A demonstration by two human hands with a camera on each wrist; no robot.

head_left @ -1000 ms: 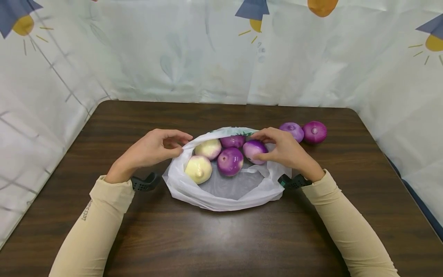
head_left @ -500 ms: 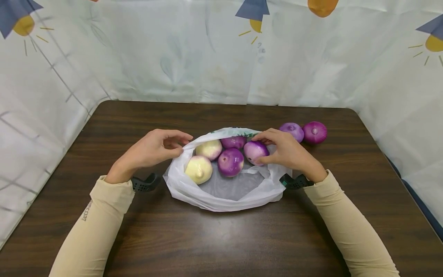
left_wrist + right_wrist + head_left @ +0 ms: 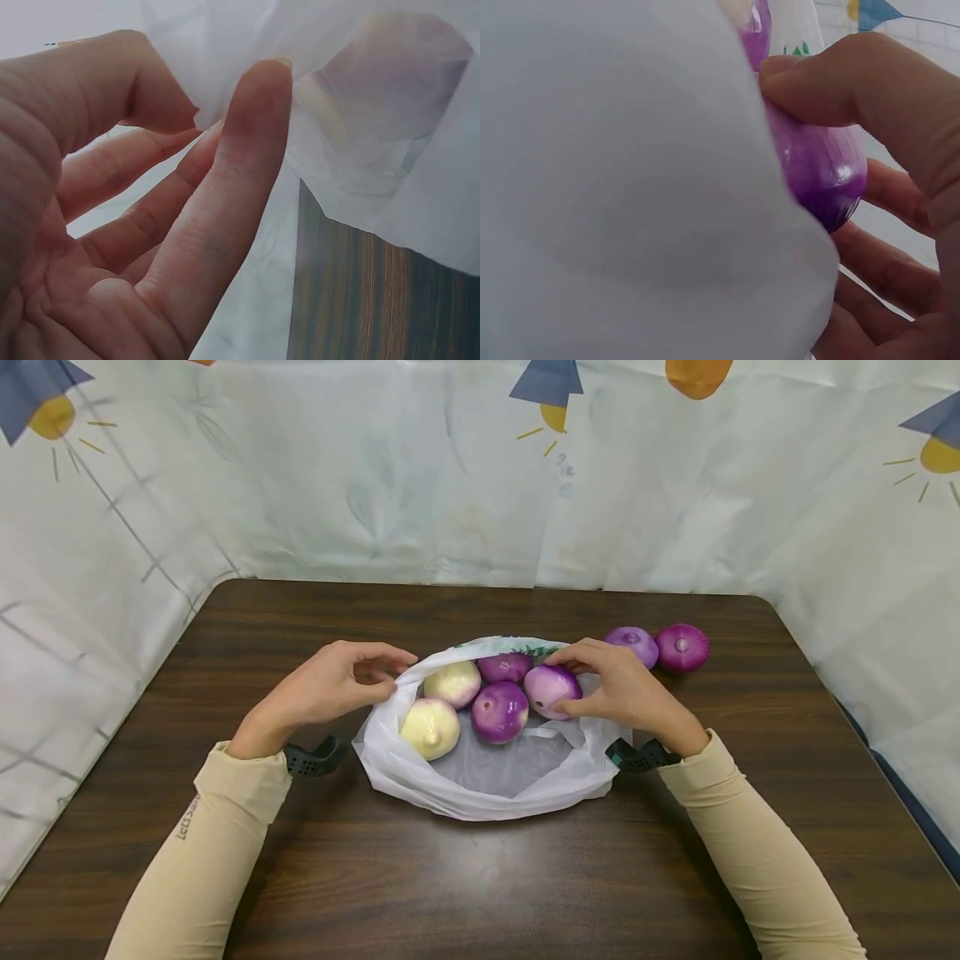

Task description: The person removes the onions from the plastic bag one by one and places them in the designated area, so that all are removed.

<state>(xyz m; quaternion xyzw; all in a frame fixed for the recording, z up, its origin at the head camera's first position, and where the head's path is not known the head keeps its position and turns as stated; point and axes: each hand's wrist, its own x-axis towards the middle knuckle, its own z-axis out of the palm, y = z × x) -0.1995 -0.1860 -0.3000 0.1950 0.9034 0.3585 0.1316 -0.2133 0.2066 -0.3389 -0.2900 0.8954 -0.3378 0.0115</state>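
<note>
A white plastic bag (image 3: 487, 806) lies with its mouth wide on the table, several onions inside. Its left edge is pinched between thumb and fingers of my left hand (image 3: 322, 689); the left wrist view shows the thin plastic (image 3: 217, 67) between them. Inside the bag's right side, my right hand (image 3: 618, 689) grips a purple onion (image 3: 551, 689) between thumb and fingers. Beside that onion are a purple onion (image 3: 500, 712), another purple one (image 3: 504, 667) behind, and two pale onions (image 3: 430, 727) at the left. In the right wrist view the bag covers part of the held onion (image 3: 821, 169).
Two more purple onions, a lighter one (image 3: 634, 645) and a darker one (image 3: 682, 647), sit on the dark wooden table (image 3: 465, 893) behind my right hand. A pale printed sheet (image 3: 300, 485) hangs behind the table and along its sides.
Very little differs. The onion in my right hand has tilted slightly, and that hand has shifted a touch to the right since the first frame. My left hand stays at the bag's edge.
</note>
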